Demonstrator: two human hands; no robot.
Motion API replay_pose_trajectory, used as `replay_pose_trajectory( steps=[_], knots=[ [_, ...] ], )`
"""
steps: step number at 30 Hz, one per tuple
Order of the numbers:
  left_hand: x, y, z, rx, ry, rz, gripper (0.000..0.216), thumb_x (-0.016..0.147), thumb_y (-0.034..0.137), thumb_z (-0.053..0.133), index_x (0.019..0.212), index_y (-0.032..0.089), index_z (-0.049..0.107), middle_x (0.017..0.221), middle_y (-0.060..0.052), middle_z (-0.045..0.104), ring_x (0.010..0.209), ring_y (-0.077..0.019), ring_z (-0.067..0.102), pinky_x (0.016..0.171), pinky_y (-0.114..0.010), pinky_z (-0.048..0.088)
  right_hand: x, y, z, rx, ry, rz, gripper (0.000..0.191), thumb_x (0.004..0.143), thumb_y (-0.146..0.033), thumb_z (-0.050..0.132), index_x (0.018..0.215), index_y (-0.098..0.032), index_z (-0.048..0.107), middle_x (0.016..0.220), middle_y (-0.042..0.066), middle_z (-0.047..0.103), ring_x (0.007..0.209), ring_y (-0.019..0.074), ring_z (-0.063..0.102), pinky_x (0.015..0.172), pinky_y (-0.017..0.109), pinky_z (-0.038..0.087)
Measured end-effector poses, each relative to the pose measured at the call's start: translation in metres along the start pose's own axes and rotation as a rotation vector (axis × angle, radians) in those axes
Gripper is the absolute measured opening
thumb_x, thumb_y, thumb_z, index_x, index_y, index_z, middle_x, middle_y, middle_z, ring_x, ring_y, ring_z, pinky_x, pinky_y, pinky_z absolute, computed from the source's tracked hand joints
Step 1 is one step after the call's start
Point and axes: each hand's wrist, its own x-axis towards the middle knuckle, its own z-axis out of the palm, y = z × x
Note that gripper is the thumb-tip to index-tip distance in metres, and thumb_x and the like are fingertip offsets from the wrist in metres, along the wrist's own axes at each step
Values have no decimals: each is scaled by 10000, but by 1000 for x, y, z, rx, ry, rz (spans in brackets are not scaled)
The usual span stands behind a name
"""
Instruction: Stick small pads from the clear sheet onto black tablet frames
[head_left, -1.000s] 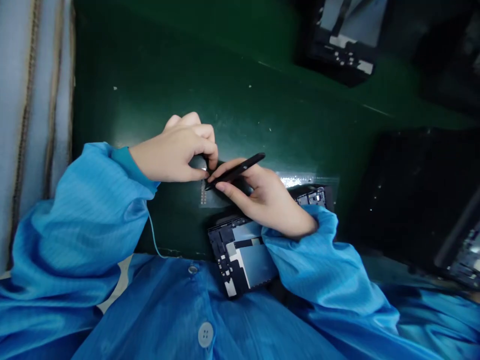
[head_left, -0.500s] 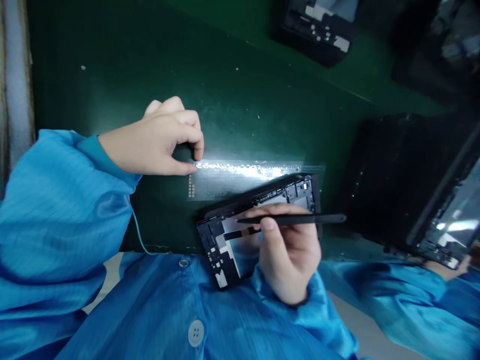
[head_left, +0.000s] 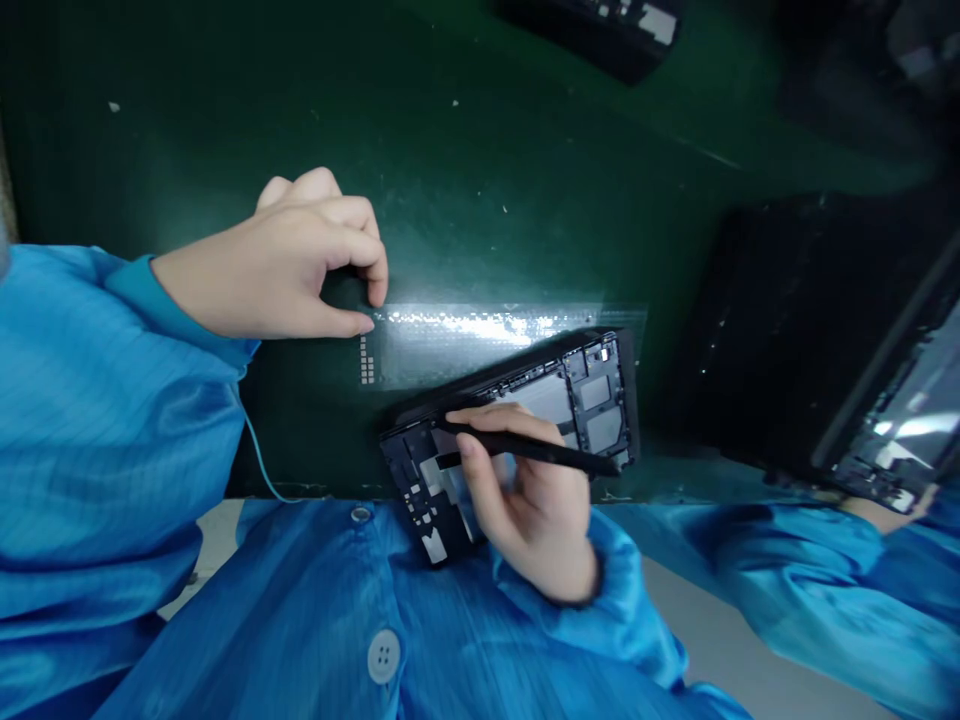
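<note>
My left hand (head_left: 315,255) is closed at the fingertips, with thumb and forefinger on the upper left corner of a clear plastic sheet (head_left: 420,345). Small pale squares (head_left: 367,370) line that sheet's left end. In my right hand (head_left: 536,500) is a pair of black tweezers (head_left: 551,450), tips pointing left. They are over an opened tablet-like device (head_left: 536,400), its inner parts facing up. The device lies tilted at the table's near edge, overlapping the sheet's lower right part. My right hand hides much of its middle.
A dark device (head_left: 592,35) lies at the top edge on the green table (head_left: 225,120). To the right is a large black stack (head_left: 765,330). Beside it a co-worker's hand (head_left: 874,512) and blue sleeve (head_left: 810,590) are at another opened device (head_left: 911,430).
My right hand has shifted left over the device, and the tweezers now slant down to the right. The whole view has moved slightly. My left hand stays at the sheet's corner.
</note>
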Motion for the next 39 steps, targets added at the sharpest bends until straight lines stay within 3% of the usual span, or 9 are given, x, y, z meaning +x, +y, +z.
replay_pose_trajectory(
  steps=[4,8,11,20,23,27,29,33,39],
  knots=[
    [1,-5,0,18,-4,41,244,727,258,1048,824,222,828,981,-50,716,1431,-409,526,1370,-850,110,51,-10,-12,-30,-181,-41,217,1073,-216,765,1249,-342,754,1213,52,866,1106,284,849,990,483,726],
    [0,-15,1,34,-1,133,248,740,355,996,876,200,857,996,-51,701,1478,-497,538,1281,-885,197,100,3,5,-7,-386,-111,101,1108,-279,722,1198,-273,766,1227,51,860,1138,252,834,1037,414,696],
    [-1,-21,2,49,8,180,308,803,474,915,903,186,866,1009,-69,693,1450,-525,556,1211,-887,236,107,16,18,35,-424,-106,108,1112,-289,715,1205,-248,753,1203,58,854,1151,250,830,1058,402,683],
    [-4,-16,-5,248,-60,177,259,908,542,766,989,311,849,1152,-74,794,1349,-400,567,1229,-648,389,111,20,16,98,-448,-125,101,1104,-315,741,1166,-236,748,1189,70,854,1119,249,841,1034,414,707],
    [-5,-15,-5,271,-82,175,395,988,622,658,1062,282,845,1209,-83,788,1343,-369,513,1227,-652,352,92,15,6,286,-347,7,113,1099,-335,771,1174,-258,738,1114,32,858,1019,211,850,949,375,732],
    [-5,-16,-5,253,-83,176,550,1012,747,548,1056,286,845,1208,-90,770,1313,-370,492,1206,-653,316,31,14,-2,288,127,105,70,1105,-285,754,1176,-289,753,1017,18,824,914,194,831,816,348,715],
    [-5,-17,-4,247,-76,175,591,998,789,522,1042,295,844,1194,-92,764,1309,-377,489,1208,-651,292,5,19,0,208,275,70,96,1099,-259,745,1188,-295,742,1010,27,816,931,207,827,834,373,712],
    [-5,-17,-4,260,-58,165,632,987,816,484,1007,288,832,1180,-104,752,1302,-379,484,1195,-648,264,-9,28,10,138,266,-64,161,1087,-189,717,1221,-280,721,1060,53,835,1017,220,832,912,409,720],
    [-5,-14,-4,268,-56,128,711,948,897,459,963,290,830,1171,-111,746,1297,-380,486,1172,-648,268,-2,28,9,106,232,-98,219,1078,-113,685,1232,-267,696,1063,59,826,1018,216,834,887,404,721]
  ],
)
